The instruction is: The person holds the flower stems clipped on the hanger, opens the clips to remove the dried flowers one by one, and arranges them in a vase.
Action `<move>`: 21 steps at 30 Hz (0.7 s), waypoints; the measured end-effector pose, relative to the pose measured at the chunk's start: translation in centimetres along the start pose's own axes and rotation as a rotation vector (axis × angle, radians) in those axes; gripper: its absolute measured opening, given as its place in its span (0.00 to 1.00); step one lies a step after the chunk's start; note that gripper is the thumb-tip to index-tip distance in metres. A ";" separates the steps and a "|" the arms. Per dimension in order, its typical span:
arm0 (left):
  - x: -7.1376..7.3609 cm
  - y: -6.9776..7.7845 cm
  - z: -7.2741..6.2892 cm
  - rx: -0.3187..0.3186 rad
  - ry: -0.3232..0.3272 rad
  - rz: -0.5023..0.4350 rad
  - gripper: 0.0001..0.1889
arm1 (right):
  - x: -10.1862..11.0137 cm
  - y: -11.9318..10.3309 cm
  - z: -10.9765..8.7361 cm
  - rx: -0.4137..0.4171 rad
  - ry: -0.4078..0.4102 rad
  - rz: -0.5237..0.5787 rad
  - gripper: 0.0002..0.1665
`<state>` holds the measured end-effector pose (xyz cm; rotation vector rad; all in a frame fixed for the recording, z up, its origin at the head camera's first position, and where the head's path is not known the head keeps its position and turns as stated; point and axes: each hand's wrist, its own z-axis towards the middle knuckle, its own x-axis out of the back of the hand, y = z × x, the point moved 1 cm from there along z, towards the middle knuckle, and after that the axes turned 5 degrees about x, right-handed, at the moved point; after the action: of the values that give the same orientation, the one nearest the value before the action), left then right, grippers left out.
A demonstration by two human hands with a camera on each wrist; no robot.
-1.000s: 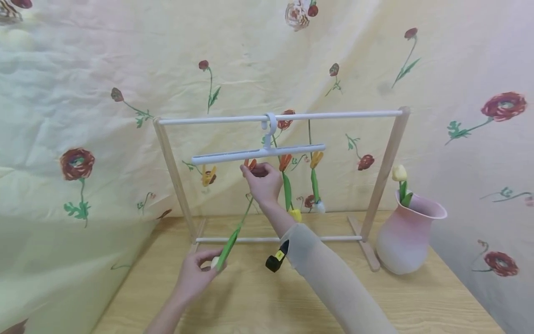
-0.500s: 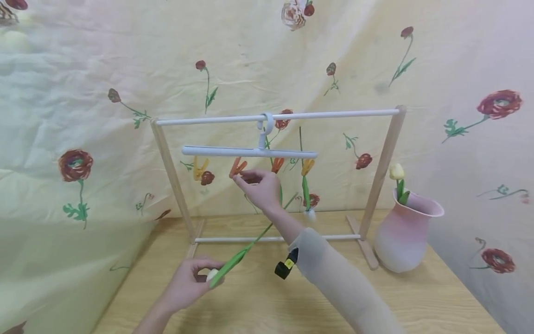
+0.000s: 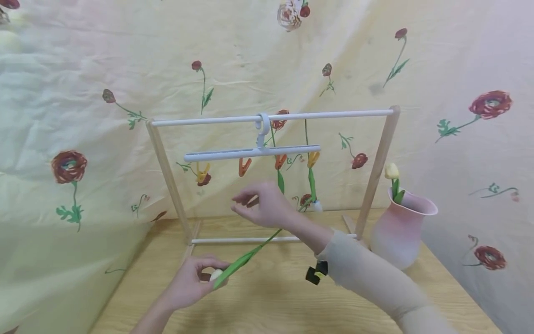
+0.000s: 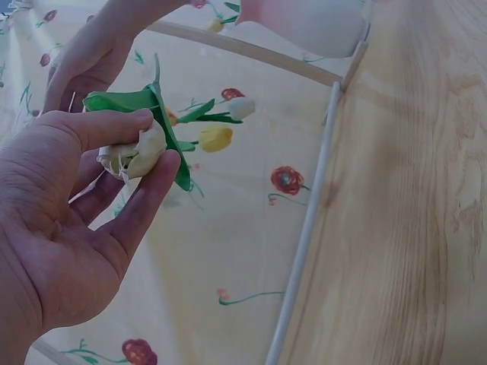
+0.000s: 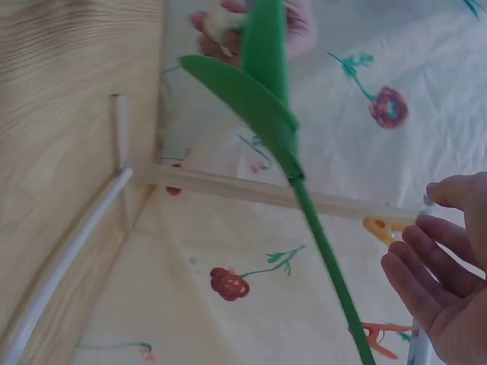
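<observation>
My left hand (image 3: 187, 285) pinches a white artificial tulip (image 4: 141, 156) by its bloom between thumb and fingers. In the head view its green leaf (image 3: 238, 266) and stem slant up to the right, passing behind my right hand (image 3: 267, 206). That right hand holds nothing; its fingers are loosely bent below a white hanger (image 3: 225, 154). On the hanger's left half are a yellow clip (image 3: 203, 173) and an orange clip (image 3: 244, 167), both without flowers. A second orange clip (image 3: 281, 161) and another yellow clip (image 3: 313, 159) hold upside-down tulips, one with a yellow bloom (image 4: 216, 138).
The hanger hooks over the white top rod (image 3: 333, 114) of a wooden-legged rack on a wood-grain table (image 3: 271, 301). At the right stands a pink-and-white vase (image 3: 398, 236) with a white tulip (image 3: 392, 171) in it. Flower-printed cloth (image 3: 233, 83) hangs behind.
My right hand has come away from the left orange clip and moved down toward me. The tulip in my left hand has swung from steep to a flatter slant rightward. The hanger has swayed.
</observation>
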<state>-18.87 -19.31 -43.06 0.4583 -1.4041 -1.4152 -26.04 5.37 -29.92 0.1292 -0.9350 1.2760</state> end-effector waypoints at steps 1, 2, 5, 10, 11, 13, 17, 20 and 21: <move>0.0 0.1 0.0 -0.009 -0.008 0.002 0.13 | 0.1 -0.2 -0.4 0.033 -0.038 -0.030 0.10; 0.1 0.1 0.1 -0.017 -0.016 0.005 0.13 | 0.1 -0.3 -0.9 0.058 -0.075 -0.062 0.10; 0.2 0.3 0.3 -0.030 -0.037 0.007 0.13 | 0.3 -0.8 -2.2 0.102 -0.171 -0.147 0.10; 0.4 0.8 0.6 -0.018 -0.066 -0.003 0.14 | 0.8 -1.4 -3.9 0.117 -0.275 -0.235 0.11; 0.5 0.8 0.6 -0.013 -0.069 -0.002 0.14 | 0.9 -1.5 -4.1 0.123 -0.289 -0.247 0.11; 0.5 0.9 0.9 -0.007 -0.075 0.004 0.14 | 1.1 -1.6 -4.5 0.131 -0.312 -0.266 0.12; 0.5 1.2 1.3 -0.013 -0.094 0.012 0.14 | 1.5 -1.7 -5.2 0.161 -0.322 -0.308 0.11; 0.6 1.4 1.4 -0.032 -0.118 0.002 0.14 | 1.9 -1.7 -5.7 0.186 -0.309 -0.347 0.11; 0.6 1.4 1.5 -0.039 -0.127 0.000 0.14 | 2.0 -1.6 -5.8 0.191 -0.305 -0.359 0.11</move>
<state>-19.79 -18.77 -41.20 0.3486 -1.4750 -1.4911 -21.62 9.66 -31.67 0.6285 -0.9934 1.0222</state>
